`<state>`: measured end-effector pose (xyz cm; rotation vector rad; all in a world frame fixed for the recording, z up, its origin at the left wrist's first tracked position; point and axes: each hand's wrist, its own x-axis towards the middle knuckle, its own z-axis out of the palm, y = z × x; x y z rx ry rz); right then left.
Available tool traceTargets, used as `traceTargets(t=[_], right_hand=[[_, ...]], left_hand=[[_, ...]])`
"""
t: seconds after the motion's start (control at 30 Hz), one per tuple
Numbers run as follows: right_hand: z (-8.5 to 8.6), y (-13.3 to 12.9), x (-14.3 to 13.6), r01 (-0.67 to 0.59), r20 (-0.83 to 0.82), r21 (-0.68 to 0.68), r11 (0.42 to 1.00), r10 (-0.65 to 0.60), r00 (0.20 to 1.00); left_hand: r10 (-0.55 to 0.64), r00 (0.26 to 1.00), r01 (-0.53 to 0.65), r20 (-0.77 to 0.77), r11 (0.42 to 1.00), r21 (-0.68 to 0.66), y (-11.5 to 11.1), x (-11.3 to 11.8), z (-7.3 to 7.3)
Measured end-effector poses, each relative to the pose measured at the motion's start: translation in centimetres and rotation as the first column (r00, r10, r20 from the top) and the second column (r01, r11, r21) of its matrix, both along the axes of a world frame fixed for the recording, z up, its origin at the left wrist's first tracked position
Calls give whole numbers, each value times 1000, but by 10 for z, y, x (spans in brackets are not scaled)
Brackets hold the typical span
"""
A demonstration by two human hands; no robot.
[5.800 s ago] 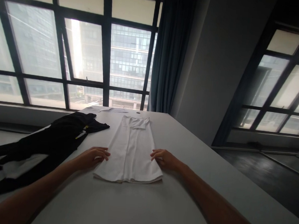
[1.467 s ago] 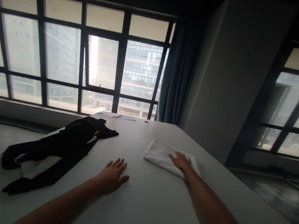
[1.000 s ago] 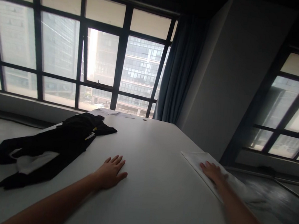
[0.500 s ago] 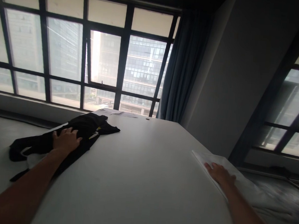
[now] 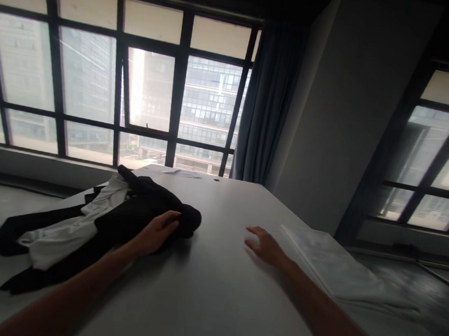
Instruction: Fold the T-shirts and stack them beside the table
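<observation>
A black garment (image 5: pixel 135 215) lies bunched on the left of the white table (image 5: pixel 215 291), a white cloth part (image 5: pixel 63 235) showing along its middle. My left hand (image 5: pixel 159 230) is closed on the black fabric near its right end, which is lifted in a rounded fold; the fingertips are partly hidden against the cloth. Over the table to the right, my right hand (image 5: pixel 265 245) is held with fingers apart and nothing in it. Beside that hand, on the table's right edge, rests a folded white cloth (image 5: pixel 341 268).
Thin papers (image 5: pixel 177 172) lie at the table's far end, near a small dark round spot (image 5: pixel 216 180). Beyond stand large windows (image 5: pixel 149 89), a blue curtain (image 5: pixel 266 104) and a grey pillar (image 5: pixel 322 108).
My left hand has moved right, dragging the black garment along and exposing more of the white part. My right hand has left the folded white cloth and come in toward the table's middle.
</observation>
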<state>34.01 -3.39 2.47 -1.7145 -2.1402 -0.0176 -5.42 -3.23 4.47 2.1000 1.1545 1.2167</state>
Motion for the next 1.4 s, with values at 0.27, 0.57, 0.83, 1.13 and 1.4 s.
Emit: traceTargets(t=[0.27,0.57,0.83,1.13,1.4], right_hand=[[-11,-26,-69,-270,-147,-75,960,258,955],[-16,-31,-89,-447,-182,134,885,465,866],[13,3,-32,-55,-541,291,955,212,814],[30,-10,29,-161,-290,-198,967,99,952],[56,-67,-76,-555,-153,-208,806,534,832]], left_hand=[[-76,710,29,-700,996,-79,0,-43,3],[-298,948,269,-108,937,-221,-22,6,3],[-421,761,295,-494,902,-314,-16,-20,-4],[-66,801,95,-595,995,17,-14,10,-10],[-289,950,311,115,897,-315,-43,50,-7]])
